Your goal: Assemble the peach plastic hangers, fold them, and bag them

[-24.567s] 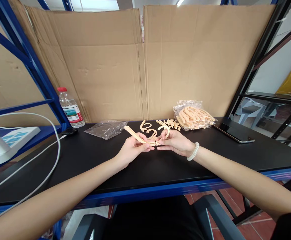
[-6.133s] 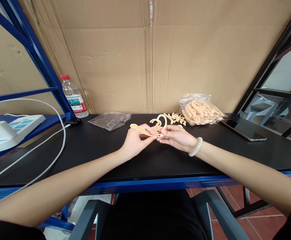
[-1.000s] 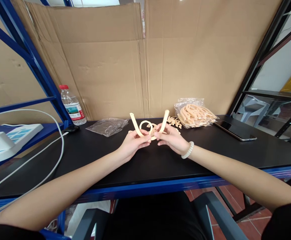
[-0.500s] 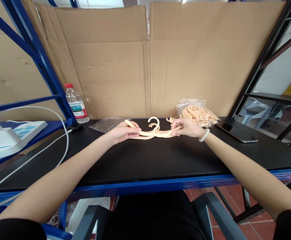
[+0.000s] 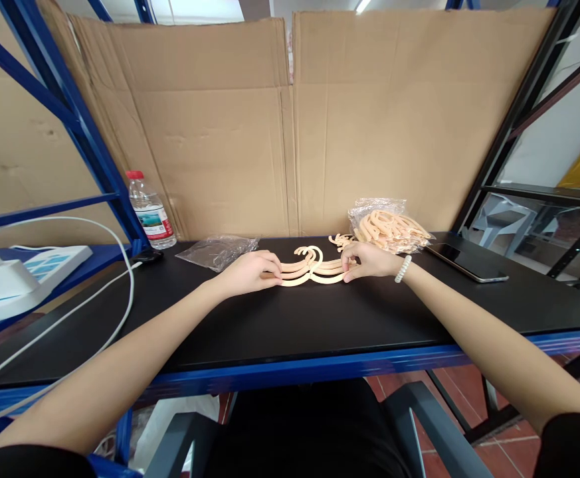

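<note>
Several pale peach hangers [image 5: 312, 273] lie overlapping on the black tabletop [image 5: 294, 332], their hooks pointing to the back. My left hand [image 5: 254, 271] pinches the left ends of the hangers, fingers closed. At the right ends, my right hand [image 5: 367, 261] has its thumb and fingers closed on them; a beaded bracelet circles that wrist. Just behind my right hand sit a plastic bag of similar peach pieces [image 5: 392, 229] and a small heap of little peach parts [image 5: 342, 240]. My fingers hide the tips of the hangers.
A crumpled clear bag [image 5: 217, 251] lies behind my left hand. A water bottle [image 5: 153, 216] stands at the back left, near a power strip [image 5: 45, 272] and white cable [image 5: 129, 292]. A phone [image 5: 466, 263] lies at the right. Cardboard [image 5: 210, 146] walls the back.
The hanger in my hands has come down and nearer, and now lies flat with the others. My left hand has turned palm-down over the ends.
</note>
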Action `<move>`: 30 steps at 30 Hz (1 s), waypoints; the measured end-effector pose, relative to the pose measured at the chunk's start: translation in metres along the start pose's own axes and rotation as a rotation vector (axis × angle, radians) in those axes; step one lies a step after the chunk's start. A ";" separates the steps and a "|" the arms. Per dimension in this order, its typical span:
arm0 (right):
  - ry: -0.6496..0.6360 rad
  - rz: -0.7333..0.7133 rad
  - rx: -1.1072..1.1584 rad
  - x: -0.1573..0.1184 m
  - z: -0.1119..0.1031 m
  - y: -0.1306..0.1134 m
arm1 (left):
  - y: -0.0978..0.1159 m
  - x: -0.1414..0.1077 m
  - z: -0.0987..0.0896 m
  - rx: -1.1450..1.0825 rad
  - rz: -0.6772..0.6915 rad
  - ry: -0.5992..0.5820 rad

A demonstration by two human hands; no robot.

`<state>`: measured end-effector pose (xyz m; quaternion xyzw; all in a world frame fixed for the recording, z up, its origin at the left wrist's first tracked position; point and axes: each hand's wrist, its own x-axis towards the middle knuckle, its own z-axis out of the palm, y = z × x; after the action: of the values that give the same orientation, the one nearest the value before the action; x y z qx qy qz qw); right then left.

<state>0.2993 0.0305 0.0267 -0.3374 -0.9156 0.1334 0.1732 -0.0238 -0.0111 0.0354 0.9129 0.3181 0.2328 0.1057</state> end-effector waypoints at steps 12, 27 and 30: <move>0.025 0.017 0.148 0.004 0.010 0.008 | -0.019 0.002 0.008 0.118 -0.038 0.044; 0.263 -0.064 -0.007 0.014 0.012 0.012 | -0.035 0.003 0.024 0.361 0.006 0.196; 0.564 -0.146 -0.068 -0.006 -0.014 -0.025 | -0.030 0.001 0.023 0.398 0.034 0.221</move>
<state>0.2949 0.0097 0.0468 -0.2999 -0.8571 -0.0094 0.4188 -0.0281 0.0118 0.0054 0.8900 0.3519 0.2657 -0.1158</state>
